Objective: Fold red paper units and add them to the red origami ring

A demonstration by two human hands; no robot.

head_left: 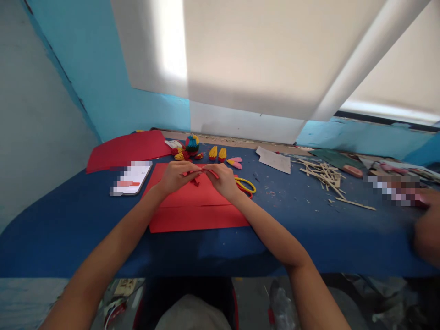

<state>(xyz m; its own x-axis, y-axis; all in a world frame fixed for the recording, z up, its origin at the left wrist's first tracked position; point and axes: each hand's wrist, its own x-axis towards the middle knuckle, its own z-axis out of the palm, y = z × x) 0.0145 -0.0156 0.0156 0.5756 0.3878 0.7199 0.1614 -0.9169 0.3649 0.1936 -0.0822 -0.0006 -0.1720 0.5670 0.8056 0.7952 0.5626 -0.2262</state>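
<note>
My left hand (177,176) and my right hand (223,180) meet over a stack of red paper sheets (195,206) on the blue table (68,224). Both pinch a small red paper strip (202,171) between their fingertips. A few small red paper bits (195,181) lie on the sheet just below the hands. Yellow-handled scissors (245,185) lie right beside my right hand.
A phone (131,178) lies left of the red sheets, with another red sheet (127,149) behind it. Small folded paper pieces and a coloured paper ball (192,143) sit at the back. Wooden sticks (323,176) are scattered to the right. Another person's hand (426,229) is at the right edge.
</note>
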